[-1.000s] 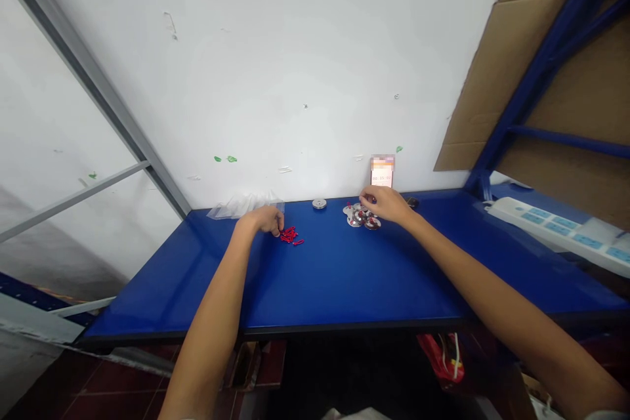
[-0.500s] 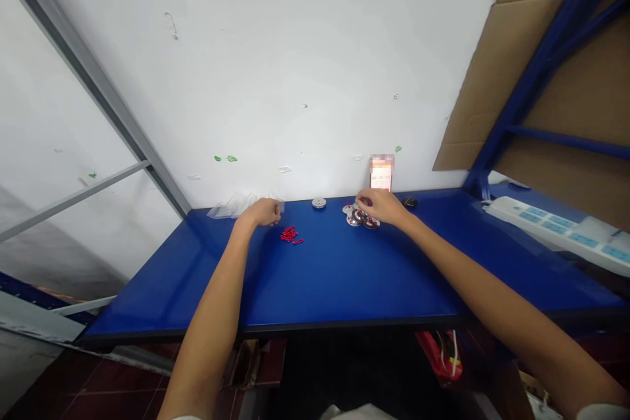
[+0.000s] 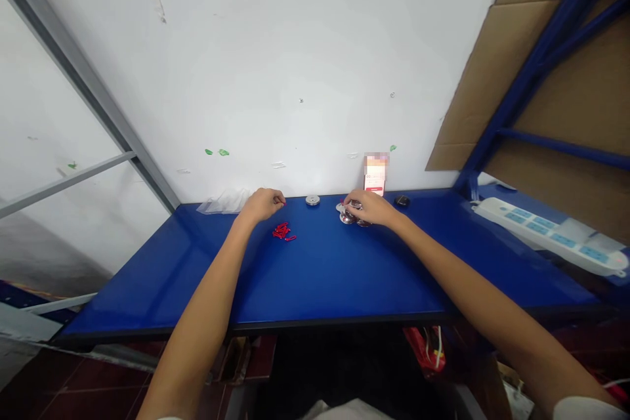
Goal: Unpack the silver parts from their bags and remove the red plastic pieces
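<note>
My left hand (image 3: 264, 203) is closed in a pinch, with a speck of red at its fingertips that looks like one of the small red loops. Below it on the blue table lies a loose heap of these red loops (image 3: 282, 231). My right hand (image 3: 369, 206) bends over a cluster of shiny round metal pieces (image 3: 347, 218), its thumb and fingers pinched together at the cluster. Some red shows among those pieces. What the right fingers grip is too small to make out. Between the hands, near the wall, a single round silver piece (image 3: 312, 200) lies flat.
A phone (image 3: 375, 177) with a lit screen leans on the wall behind my right hand. To its right sits a small black object (image 3: 402, 201). A clear plastic bag (image 3: 224, 202) lies at the back left, and a white power strip (image 3: 548, 233) at the right.
My left hand has risen away from the red heap toward the wall, red now showing at its fingertips. The right hand stays at the metal cluster. The view has shifted slightly.
</note>
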### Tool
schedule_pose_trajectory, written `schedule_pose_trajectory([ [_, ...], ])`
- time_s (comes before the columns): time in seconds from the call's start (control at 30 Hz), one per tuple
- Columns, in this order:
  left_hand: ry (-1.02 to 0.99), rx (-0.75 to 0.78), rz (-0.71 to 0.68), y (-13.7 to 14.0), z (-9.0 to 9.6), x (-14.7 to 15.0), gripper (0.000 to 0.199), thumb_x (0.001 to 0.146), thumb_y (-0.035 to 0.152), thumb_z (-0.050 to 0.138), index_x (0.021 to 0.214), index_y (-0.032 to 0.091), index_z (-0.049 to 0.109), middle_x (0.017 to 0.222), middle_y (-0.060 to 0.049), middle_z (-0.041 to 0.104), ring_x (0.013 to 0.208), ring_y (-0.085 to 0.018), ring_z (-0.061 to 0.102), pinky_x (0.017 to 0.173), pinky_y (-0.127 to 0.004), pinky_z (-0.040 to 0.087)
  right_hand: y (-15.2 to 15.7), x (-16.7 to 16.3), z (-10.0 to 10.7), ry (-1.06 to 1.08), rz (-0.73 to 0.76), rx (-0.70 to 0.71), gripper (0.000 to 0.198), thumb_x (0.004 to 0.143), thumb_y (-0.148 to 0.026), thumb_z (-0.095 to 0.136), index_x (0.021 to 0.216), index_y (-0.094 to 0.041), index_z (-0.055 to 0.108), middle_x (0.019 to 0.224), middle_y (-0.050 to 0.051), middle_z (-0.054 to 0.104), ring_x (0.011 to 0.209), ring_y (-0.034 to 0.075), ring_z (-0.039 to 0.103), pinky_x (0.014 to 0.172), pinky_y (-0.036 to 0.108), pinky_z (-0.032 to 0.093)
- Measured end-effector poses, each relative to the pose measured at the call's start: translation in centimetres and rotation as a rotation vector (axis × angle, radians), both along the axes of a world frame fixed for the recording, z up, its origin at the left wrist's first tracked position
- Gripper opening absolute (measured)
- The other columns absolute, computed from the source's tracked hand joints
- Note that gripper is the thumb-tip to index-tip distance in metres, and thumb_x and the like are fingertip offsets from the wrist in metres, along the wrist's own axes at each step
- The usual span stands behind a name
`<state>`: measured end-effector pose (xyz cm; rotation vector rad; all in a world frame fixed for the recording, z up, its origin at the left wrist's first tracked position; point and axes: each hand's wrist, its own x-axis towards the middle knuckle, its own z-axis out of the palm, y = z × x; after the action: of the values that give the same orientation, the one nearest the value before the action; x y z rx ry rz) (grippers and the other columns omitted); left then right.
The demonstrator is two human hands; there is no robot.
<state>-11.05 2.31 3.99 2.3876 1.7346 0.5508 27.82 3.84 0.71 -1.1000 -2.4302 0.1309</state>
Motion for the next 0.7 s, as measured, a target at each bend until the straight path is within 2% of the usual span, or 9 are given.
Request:
schedule_pose_trajectory([
  [0.17,-0.016,0.044,-0.012,-0.2,0.3,0.4,0.013,0.093,0.021,0.07,0.098,0.022,0.082,0.093,-0.004,0.082,0.086,-0.02,0.074,0.075,-0.028,0.05,-0.1,0.3,0.2,-0.02,0.012,-0.024,0.021,0.096,-0.029,0.066,0.114,-0.026,0.077,0.116,0.008,0.078,0.104,0.027,0.073,0.087,0.037,0.056],
  [0.37,-0.017,0.102,-0.037,-0.5,0.6,0.9,0.016,0.094,0.022,0.069,0.1,0.022,0.084,0.094,-0.005,0.081,0.087,-0.022,0.074,0.079,-0.03,0.05,0.3,1.7,1.1,-0.019,0.067,-0.1,0.028,0.094,-0.037,0.071,0.118,-0.026,0.078,0.122,0.008,0.078,0.11,0.028,0.073,0.094,0.038,0.055],
  [0.5,-0.012,0.219,-0.003,-0.6,0.7,1.1,0.017,0.095,0.024,0.066,0.099,0.022,0.082,0.102,-0.007,0.08,0.089,-0.023,0.073,0.082,-0.033,0.051,0.8,2.3,1.2,0.033,0.119,-0.241,0.021,0.092,-0.035,0.07,0.107,-0.024,0.081,0.111,0.007,0.082,0.1,0.026,0.076,0.088,0.034,0.056],
  [0.57,-0.016,0.219,0.013,-0.6,0.6,1.3,0.017,0.095,0.024,0.065,0.1,0.022,0.081,0.103,-0.007,0.08,0.089,-0.023,0.073,0.082,-0.033,0.051,0.9,2.2,1.1,0.055,0.13,-0.307,0.019,0.093,-0.035,0.069,0.102,-0.023,0.081,0.106,0.005,0.083,0.096,0.025,0.077,0.085,0.032,0.056],
  [0.7,-0.03,0.174,0.04,-0.8,0.4,1.9,0.017,0.095,0.024,0.065,0.102,0.023,0.081,0.102,-0.007,0.081,0.089,-0.024,0.073,0.079,-0.032,0.05,0.8,1.9,0.9,0.057,0.109,-0.257,0.018,0.092,-0.034,0.071,0.101,-0.023,0.081,0.103,0.006,0.084,0.093,0.025,0.077,0.081,0.031,0.054],
])
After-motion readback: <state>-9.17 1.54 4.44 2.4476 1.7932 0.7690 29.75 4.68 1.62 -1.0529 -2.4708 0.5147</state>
